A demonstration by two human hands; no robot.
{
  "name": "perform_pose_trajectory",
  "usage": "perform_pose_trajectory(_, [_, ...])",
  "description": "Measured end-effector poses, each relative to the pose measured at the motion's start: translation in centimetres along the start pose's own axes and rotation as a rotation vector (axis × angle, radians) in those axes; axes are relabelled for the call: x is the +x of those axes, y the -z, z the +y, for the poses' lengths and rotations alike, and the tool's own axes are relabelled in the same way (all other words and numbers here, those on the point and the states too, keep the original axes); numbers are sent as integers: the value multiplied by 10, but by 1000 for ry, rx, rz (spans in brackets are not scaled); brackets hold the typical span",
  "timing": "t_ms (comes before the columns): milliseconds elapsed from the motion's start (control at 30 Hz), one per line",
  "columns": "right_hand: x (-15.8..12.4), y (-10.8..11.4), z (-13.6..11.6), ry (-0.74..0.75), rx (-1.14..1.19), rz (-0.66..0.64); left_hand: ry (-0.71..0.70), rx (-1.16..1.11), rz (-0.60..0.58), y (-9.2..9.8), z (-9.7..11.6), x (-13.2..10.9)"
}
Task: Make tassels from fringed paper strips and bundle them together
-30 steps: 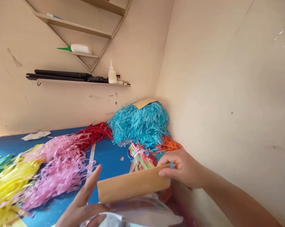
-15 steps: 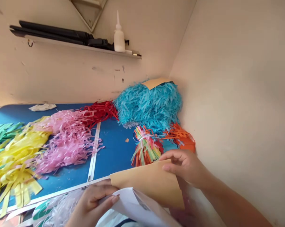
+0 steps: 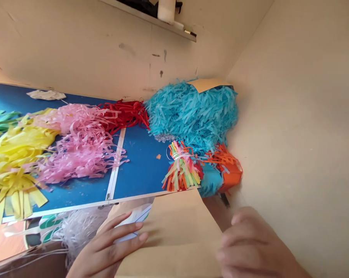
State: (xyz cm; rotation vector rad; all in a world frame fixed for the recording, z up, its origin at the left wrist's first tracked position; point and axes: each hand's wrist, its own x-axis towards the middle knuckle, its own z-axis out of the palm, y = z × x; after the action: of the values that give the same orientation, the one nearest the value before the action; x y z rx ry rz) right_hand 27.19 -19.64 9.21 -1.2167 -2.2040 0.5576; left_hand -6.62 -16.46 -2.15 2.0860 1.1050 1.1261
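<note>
A large piece of brown paper [image 3: 177, 220], folded across its lower part like an envelope, is in front of me. My left hand [image 3: 113, 239] grips its left side, the fingers laid over the edge. A white and blue paper [image 3: 134, 220] shows beneath those fingers. At the right edge of the brown paper is my right hand [image 3: 249, 247], its fingers curled in and blurred by motion. Just beyond the paper, a tied bundle of multicoloured paper strips [image 3: 182, 172] lies on the blue table [image 3: 142, 154].
Pink [image 3: 78, 150], yellow [image 3: 26, 143], and red [image 3: 128, 114] shredded streamers lie on the left. A big light-blue fringed pile [image 3: 192, 116] and an orange fringed piece [image 3: 231, 173] stand by the right wall. White strips [image 3: 78, 227] hang over a box [image 3: 35, 262] below. A shelf [image 3: 139, 17] is above.
The view has tilted down. The brown paper has come nearer and turned more face-on, now covering most of the white paper. My right hand has moved from its top edge to its lower right.
</note>
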Motion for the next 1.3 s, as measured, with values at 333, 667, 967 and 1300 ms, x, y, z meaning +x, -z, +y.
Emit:
perform_pose_trajectory(333, [15, -3, -3, 90, -14, 107, -60, -148, -44, 3, 19, 3])
perform_pose_trajectory(667, [24, -38, 21, -526, 110, 402, 36, -471, -300, -3, 21, 24])
perform_pose_trajectory(967, [50, -30, 7, 168, -503, 143, 85, -618, -353, -13, 30, 30])
perform_pose_trajectory(1300, [87, -62, 1, 265, -98, -370, 5, -588, -279, -22, 25, 21])
